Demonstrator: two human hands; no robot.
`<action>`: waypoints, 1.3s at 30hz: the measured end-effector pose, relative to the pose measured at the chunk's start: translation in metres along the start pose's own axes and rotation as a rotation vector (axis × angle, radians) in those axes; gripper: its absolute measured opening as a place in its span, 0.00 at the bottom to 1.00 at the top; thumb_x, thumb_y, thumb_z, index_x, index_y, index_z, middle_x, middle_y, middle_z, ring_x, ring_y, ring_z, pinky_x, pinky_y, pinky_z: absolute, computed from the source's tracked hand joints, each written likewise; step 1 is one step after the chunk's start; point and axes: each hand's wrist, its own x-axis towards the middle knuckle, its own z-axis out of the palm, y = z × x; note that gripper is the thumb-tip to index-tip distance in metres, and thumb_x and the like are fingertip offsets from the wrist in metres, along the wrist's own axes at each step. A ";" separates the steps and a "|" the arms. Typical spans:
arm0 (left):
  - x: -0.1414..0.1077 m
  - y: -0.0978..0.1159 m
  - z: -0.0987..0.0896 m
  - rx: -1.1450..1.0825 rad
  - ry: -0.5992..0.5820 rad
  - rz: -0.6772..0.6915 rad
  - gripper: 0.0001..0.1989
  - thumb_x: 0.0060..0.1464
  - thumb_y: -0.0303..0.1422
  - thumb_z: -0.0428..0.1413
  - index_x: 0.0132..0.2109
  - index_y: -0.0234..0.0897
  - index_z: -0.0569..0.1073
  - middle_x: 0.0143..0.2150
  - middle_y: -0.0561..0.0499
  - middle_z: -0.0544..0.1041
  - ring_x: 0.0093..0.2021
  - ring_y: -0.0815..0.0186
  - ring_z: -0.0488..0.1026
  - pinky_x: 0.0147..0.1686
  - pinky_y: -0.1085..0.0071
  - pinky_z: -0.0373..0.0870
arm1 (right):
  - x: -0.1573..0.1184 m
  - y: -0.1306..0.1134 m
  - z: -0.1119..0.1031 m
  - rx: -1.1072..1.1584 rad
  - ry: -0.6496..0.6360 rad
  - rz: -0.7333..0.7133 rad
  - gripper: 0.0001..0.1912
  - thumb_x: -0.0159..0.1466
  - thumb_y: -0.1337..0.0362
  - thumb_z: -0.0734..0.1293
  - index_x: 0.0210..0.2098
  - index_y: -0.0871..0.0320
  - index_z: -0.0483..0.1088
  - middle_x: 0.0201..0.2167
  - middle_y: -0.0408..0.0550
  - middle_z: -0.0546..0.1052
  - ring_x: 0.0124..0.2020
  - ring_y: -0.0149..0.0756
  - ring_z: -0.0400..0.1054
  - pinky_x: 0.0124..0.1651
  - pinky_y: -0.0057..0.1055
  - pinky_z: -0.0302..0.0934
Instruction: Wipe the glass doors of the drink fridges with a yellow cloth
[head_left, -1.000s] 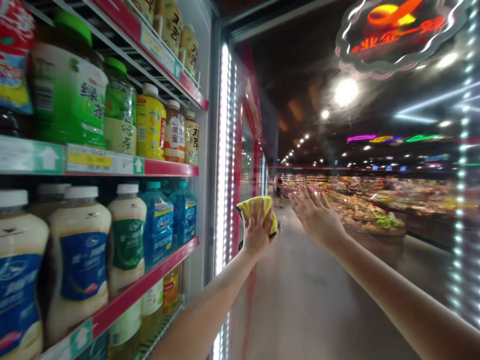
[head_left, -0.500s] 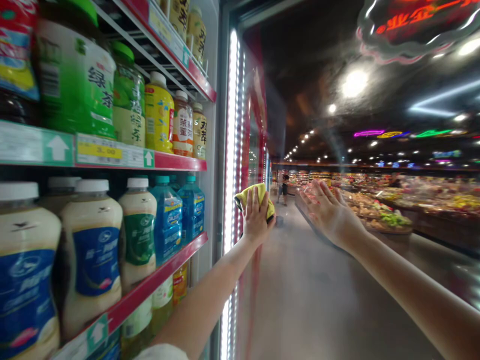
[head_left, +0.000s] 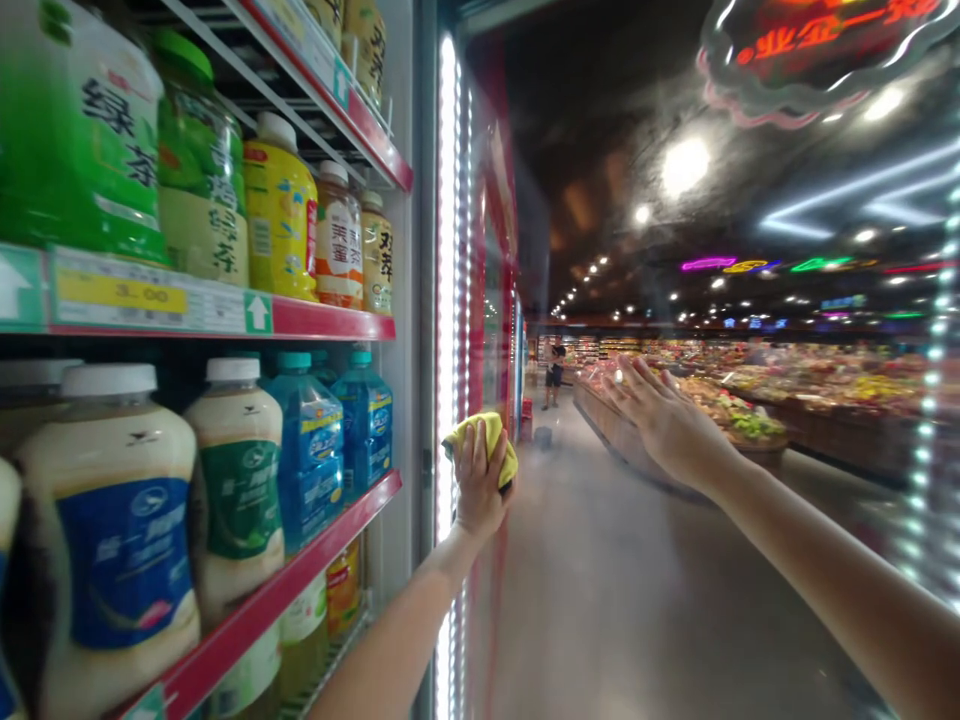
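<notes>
My left hand presses a folded yellow cloth with a dark edge against the frame beside a bright vertical LED strip. Its fingers lie over the cloth. To the right, my right hand is raised with its fingers stretched out and slightly apart, its palm against what looks like a clear glass pane. Nothing shows in this hand.
Cooler shelves with a red edge hold several bottles on the left, among them a blue-labelled bottle. Beyond the glass, a person stands in the aisle near produce stands. A neon sign hangs upper right.
My left hand and the cloth are lower along the light strip. My right hand keeps nearly the same place. The view has shifted right, and a dotted light strip now shows at the right edge.
</notes>
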 end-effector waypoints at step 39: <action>0.123 0.273 0.063 -0.186 -0.200 0.514 0.39 0.61 0.43 0.59 0.75 0.45 0.56 0.78 0.48 0.50 0.78 0.51 0.43 0.75 0.41 0.35 | -0.101 0.161 -0.081 0.310 -0.082 0.109 0.49 0.60 0.86 0.55 0.74 0.44 0.49 0.75 0.44 0.52 0.75 0.44 0.44 0.73 0.52 0.54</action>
